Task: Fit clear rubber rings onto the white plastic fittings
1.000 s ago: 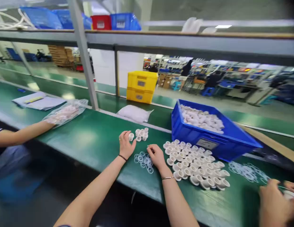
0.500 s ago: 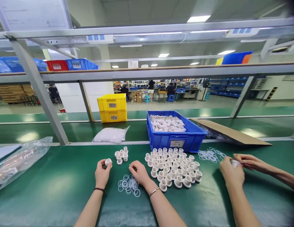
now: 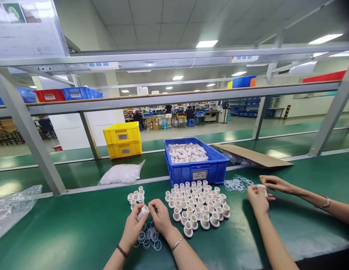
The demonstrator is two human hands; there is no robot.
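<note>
My left hand is closed around a white plastic fitting with a ridged or threaded side, its open end facing right. Close against that end, my right hand pinches thumb and forefinger together; whatever is between the fingertips is too small to make out. Below both hands lies a loose pile of thin translucent rings, partly covered by my left hand. Just beyond my left hand stands a small group of white fittings. Many flanged white fittings stand upright to the right of my right hand.
Behind the fittings sits a blue bin full of white parts. A bag of white material and stacked yellow boxes are farther left. At right, a co-worker's hands hold a white part near another ring pile and a cardboard sheet.
My left hand has brought its fitting rightward to my right hand, turning it so the ridged side shows. My hands now meet above the rings. The camera view has shifted right and up.
</note>
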